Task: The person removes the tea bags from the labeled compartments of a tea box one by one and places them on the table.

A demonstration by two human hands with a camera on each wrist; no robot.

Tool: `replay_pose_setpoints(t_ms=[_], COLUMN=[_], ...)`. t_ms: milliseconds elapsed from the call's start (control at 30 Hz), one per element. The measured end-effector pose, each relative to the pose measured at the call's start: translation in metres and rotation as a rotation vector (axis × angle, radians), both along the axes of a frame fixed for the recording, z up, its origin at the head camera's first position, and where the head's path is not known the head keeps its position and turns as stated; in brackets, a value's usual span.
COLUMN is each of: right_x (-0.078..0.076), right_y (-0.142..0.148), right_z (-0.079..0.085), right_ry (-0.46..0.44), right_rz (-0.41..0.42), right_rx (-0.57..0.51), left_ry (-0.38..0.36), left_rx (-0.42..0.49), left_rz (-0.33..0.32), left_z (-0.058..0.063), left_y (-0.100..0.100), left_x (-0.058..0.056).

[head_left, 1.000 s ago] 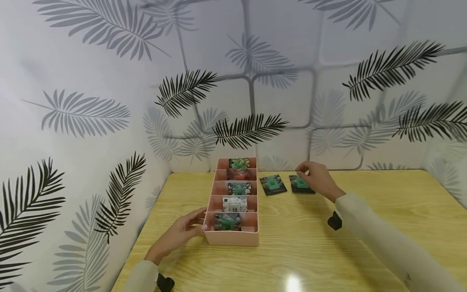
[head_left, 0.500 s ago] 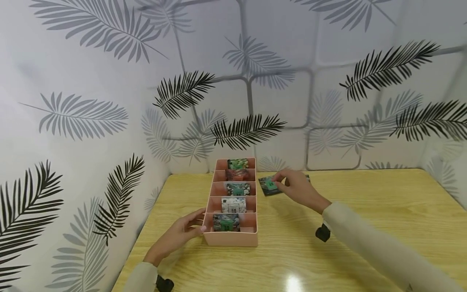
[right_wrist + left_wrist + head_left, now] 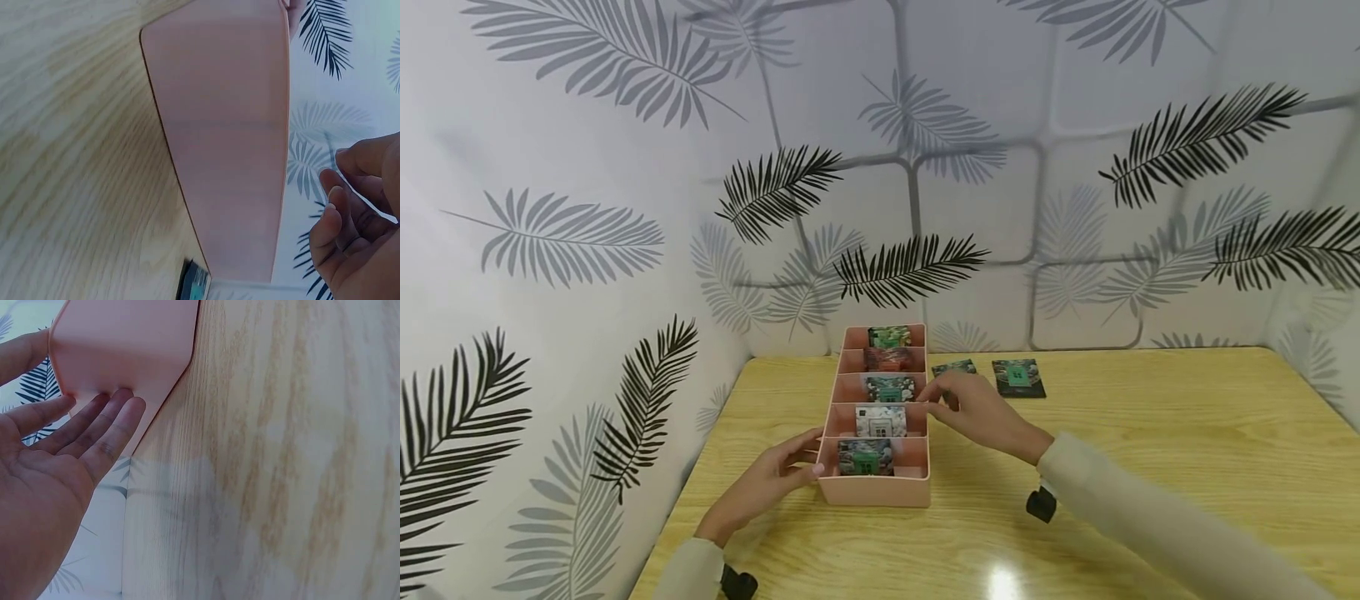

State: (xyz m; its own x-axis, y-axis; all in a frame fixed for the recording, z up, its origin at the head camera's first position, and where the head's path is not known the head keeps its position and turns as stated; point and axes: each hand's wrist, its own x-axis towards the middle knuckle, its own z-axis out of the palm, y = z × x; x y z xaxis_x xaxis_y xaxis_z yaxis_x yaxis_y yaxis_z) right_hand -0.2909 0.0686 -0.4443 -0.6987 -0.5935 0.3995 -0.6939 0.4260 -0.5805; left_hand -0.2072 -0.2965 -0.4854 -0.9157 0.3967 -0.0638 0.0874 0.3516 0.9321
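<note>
A pink box (image 3: 876,492) with five compartments is set on a wooden table (image 3: 1150,475); a packet is shown in each compartment, the nearest being a dark one with a green label (image 3: 865,457). The right hand (image 3: 985,412) has just been brought leftward, from over the left loose packet (image 3: 953,367) to the right rim of the box; by this, attention seems to be shifted from the loose packets to the compartments. Both loose packets are seen lying right of the box, the left one partly hidden by the hand, the right loose packet (image 3: 1019,378) in full view; neither has been put in the box.

The near left corner of the box is held by the left hand (image 3: 775,479), thumb at the rim, fingertips against the left wall; by this, the box is probably steadied. The right fingers are bent just above the right rim; whether anything thin is pinched there cannot be told.

The box's far end is set near the patterned wall (image 3: 970,292), so little room is left behind it; wide wood is offered to its right and front; inside its nearest compartment, a gap is left right of the packet.
</note>
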Motion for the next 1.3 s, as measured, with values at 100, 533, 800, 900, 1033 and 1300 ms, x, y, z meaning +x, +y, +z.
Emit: replay_pose_setpoints(t_ms=[100,533,800,900,1033,1300], right_x=[0.005,0.021,0.028,0.029,0.030,0.033], right_y=[-0.008,-0.043,-0.049,-0.050,-0.052,-0.056], right_z=[0.000,-0.002,-0.005,-0.006,-0.008,-0.008], right_ry=[0.017,-0.030,0.072,0.087,0.093,0.099], right_rz=[0.017,0.089,0.091,0.091,0.085,0.072], right_rx=[0.005,0.088,0.172,0.181,0.203,0.221], left_ry=[-0.003,0.000,-0.010,-0.011,-0.011,-0.013], left_rx=[-0.001,0.009,0.011,0.012,0.007,0.000], left_rz=[-0.001,-0.016,-0.012,-0.011,-0.003,0.001], left_z=[0.000,0.000,-0.001,-0.001,0.000,0.002], left_y=[0.000,0.001,0.000,0.000,0.000,0.001], left_x=[-0.001,-0.001,-0.002,-0.002,-0.001,0.001])
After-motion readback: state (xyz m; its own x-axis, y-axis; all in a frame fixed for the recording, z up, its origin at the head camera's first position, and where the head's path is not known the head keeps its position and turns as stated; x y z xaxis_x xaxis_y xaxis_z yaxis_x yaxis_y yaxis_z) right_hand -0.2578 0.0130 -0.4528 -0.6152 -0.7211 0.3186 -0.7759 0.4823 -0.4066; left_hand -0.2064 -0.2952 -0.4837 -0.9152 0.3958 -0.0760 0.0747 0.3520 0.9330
